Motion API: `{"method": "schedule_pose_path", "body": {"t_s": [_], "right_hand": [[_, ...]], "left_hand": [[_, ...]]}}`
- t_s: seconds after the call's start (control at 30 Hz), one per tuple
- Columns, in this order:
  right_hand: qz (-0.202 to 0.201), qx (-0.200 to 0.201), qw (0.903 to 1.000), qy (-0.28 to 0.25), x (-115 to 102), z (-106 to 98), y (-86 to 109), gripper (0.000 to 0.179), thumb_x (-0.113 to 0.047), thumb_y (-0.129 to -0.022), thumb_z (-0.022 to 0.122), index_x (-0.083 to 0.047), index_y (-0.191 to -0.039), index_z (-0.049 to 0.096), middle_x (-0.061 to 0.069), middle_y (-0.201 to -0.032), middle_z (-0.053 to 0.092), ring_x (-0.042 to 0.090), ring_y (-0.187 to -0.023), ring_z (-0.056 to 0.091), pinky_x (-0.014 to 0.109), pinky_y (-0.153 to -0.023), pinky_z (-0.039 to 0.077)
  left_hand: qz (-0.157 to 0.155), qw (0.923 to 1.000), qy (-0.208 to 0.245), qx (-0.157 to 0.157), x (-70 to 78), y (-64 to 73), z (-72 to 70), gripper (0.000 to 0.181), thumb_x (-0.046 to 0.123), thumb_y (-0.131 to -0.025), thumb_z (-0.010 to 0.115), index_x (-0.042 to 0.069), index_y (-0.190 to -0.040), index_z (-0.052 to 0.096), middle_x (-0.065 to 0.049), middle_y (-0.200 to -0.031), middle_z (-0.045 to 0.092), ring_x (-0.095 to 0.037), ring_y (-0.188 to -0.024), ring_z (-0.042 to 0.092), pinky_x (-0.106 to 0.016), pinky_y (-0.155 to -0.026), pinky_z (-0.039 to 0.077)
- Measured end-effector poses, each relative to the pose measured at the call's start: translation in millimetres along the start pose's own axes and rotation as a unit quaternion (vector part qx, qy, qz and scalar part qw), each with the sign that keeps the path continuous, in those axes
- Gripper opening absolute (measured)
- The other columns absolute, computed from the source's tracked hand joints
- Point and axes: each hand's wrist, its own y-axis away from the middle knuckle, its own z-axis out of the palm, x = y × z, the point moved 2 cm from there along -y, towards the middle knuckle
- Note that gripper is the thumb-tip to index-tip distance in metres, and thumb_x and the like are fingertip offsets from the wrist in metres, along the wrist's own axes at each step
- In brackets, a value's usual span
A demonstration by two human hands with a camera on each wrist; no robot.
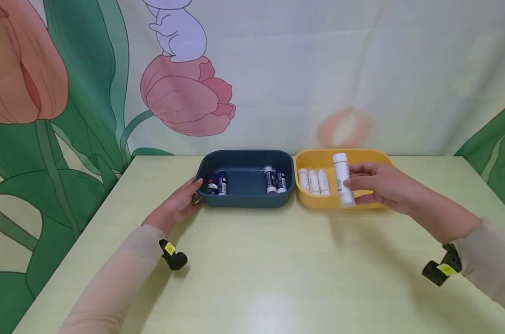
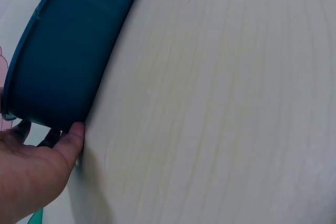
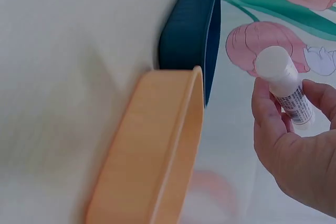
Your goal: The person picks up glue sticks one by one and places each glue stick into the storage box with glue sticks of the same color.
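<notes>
In the head view my right hand (image 1: 382,185) holds a white glue stick (image 1: 343,181) upright and slightly tilted, raised over the front of the yellow bin (image 1: 361,202). The right wrist view shows the thumb and fingers around this glue stick (image 3: 286,85), its barcode label facing that camera. My left hand (image 1: 181,202) holds the left end of the dark blue bin (image 1: 244,201), fingertips at the rim. In the left wrist view the thumb lies at the lower corner of the bin (image 2: 68,56). Dark blue glue sticks lie in it, two left (image 1: 222,183) and two right (image 1: 270,180).
Three white glue sticks (image 1: 313,182) lie at the left of the yellow bin. Both bins stand end to end at the far edge of the pale wooden table (image 1: 252,269). Behind it hangs a curtain (image 1: 286,83) printed with tulips and a rabbit.
</notes>
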Motion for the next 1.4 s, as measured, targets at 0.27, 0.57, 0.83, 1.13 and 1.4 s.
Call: {"method": "schedule_pose_path", "body": {"t_s": [0.27,0.57,0.83,1.13,1.4], "right_hand": [[0.02,0.042,0.9979,0.046,-15,-27,-6.0,0.065,-0.023,-0.106,0.055,0.002,-0.158,0.025,0.01,-0.138,0.047,0.013,-0.105,0.061,0.028,-0.089,0.062],[0.048,0.05,0.99,0.123,-37,-51,-26.7,0.066,-0.025,-0.107,0.054,0.004,-0.158,0.025,0.02,-0.139,0.046,0.023,-0.108,0.057,0.03,-0.085,0.063],[0.056,0.04,0.9904,0.119,-39,-60,-49.7,0.064,-0.022,-0.105,0.057,0.008,-0.153,0.028,0.004,-0.112,0.055,0.013,-0.09,0.058,0.027,-0.078,0.063],[0.087,0.03,0.9883,0.122,-17,-50,-73.0,0.058,-0.02,-0.105,0.058,0.009,-0.148,0.033,0.008,-0.114,0.055,0.012,-0.088,0.059,0.029,-0.079,0.064],[0.118,0.024,0.981,0.152,6,-29,-88.2,0.063,-0.019,-0.104,0.058,0.013,-0.151,0.031,0.019,-0.132,0.049,0.019,-0.099,0.058,0.028,-0.083,0.063]], "left_hand": [[-0.007,0.9999,0.007,0.005,2.2,0.0,1.3,0.059,0.033,-0.114,0.025,0.022,-0.166,0.001,-0.017,-0.174,0.006,-0.03,-0.161,0.008,-0.049,-0.132,0.015],[-0.01,0.9999,0.004,0.004,2.5,1.2,-1.3,0.059,0.032,-0.114,0.025,0.022,-0.166,0.002,-0.016,-0.174,0.006,-0.03,-0.161,0.008,-0.05,-0.132,0.015],[-0.001,1.0,0.007,-0.004,5.1,2.1,-1.1,0.058,0.029,-0.114,0.024,0.02,-0.166,0.0,-0.017,-0.174,0.004,-0.03,-0.161,0.004,-0.052,-0.132,0.011],[-0.01,0.9999,0.008,0.001,5.0,0.9,-1.4,0.059,0.031,-0.114,0.025,0.022,-0.166,0.001,-0.015,-0.174,0.005,-0.029,-0.162,0.005,-0.052,-0.132,0.012],[-0.02,0.9997,0.013,0.009,3.8,-1.1,-1.9,0.059,0.031,-0.114,0.027,0.023,-0.166,0.002,-0.014,-0.174,0.005,-0.029,-0.162,0.006,-0.052,-0.131,0.013]]}}
